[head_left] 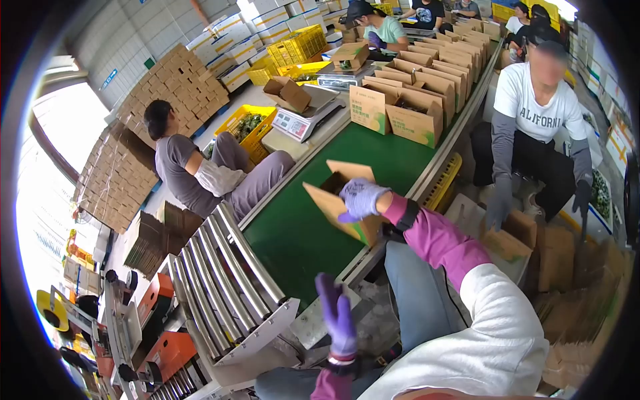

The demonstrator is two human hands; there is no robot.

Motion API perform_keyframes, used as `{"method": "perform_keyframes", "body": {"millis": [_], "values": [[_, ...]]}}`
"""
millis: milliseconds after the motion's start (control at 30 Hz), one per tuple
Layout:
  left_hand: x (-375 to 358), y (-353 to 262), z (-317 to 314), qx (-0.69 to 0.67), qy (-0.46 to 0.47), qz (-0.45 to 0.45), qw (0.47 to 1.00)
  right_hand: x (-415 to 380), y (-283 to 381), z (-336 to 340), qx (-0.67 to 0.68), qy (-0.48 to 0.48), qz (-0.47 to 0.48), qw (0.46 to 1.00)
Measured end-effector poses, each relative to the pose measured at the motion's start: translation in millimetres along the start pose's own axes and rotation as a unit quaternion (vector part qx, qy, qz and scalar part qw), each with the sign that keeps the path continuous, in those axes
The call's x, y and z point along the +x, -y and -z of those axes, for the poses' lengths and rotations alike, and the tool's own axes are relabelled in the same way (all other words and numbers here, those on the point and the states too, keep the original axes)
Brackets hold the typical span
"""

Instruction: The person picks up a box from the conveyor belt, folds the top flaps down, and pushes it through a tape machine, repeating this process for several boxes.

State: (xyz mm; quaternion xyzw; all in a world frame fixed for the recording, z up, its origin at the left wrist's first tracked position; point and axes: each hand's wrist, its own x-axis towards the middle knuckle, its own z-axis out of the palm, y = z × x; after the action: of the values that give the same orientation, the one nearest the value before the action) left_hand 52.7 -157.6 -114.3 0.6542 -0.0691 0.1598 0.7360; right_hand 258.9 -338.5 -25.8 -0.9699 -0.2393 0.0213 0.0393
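My right hand (361,199), in a light purple glove, has its fingers closed over the edge of an open cardboard box (325,207). The box stands on the green conveyor belt (280,247) near its right edge, flaps up; what lies inside is hidden. My left hand (338,317), in a darker purple glove, is raised in front of the belt's near end. Its fingers are apart and nothing is in them. It is close to the metal rollers (223,287) but does not touch them.
Rows of open boxes (417,123) fill the belt further up. A digital scale (300,120) stands beside it. One person (193,160) sits at the left; another person (540,120) on the right reaches toward a box (510,240). An orange taping machine (170,353) adjoins the rollers.
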Motion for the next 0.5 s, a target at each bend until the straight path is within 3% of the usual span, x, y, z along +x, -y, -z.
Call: {"method": "perform_keyframes", "body": {"millis": [67, 133, 200, 233, 300, 367, 433, 467, 500], "values": [[-18, 78, -10, -0.051, 0.178, 0.128, 0.974, -42, 57, 27, 0.004, 0.074, 0.070, 0.995], [-10, 54, -30, -0.353, 0.171, 0.254, 0.884, -64, 86, 37, -0.002, 0.063, 0.139, 0.988], [-16, 11, -19, -0.606, 0.063, 0.317, 0.727, -91, 102, 68, 0.037, -0.003, 0.163, 0.986], [-17, -6, -10, -0.609, 0.027, 0.281, 0.741, -101, 107, 86, 0.076, -0.051, 0.176, 0.980], [-7, -39, 7, -0.481, 0.042, 0.147, 0.863, -111, 125, 101, 0.099, -0.206, 0.243, 0.943], [14, -68, 39, -0.308, 0.011, 0.022, 0.951, -82, 155, 117, 0.201, -0.202, 0.326, 0.901], [20, -98, 91, -0.066, 0.010, 0.128, 0.990, -40, 182, 103, 0.237, -0.200, 0.366, 0.877], [17, -114, 114, 0.006, -0.013, 0.173, 0.985, -14, 193, 79, 0.201, -0.202, 0.405, 0.869], [13, -129, 131, 0.010, -0.064, 0.158, 0.985, 12, 202, 58, 0.163, -0.212, 0.436, 0.859]]}}
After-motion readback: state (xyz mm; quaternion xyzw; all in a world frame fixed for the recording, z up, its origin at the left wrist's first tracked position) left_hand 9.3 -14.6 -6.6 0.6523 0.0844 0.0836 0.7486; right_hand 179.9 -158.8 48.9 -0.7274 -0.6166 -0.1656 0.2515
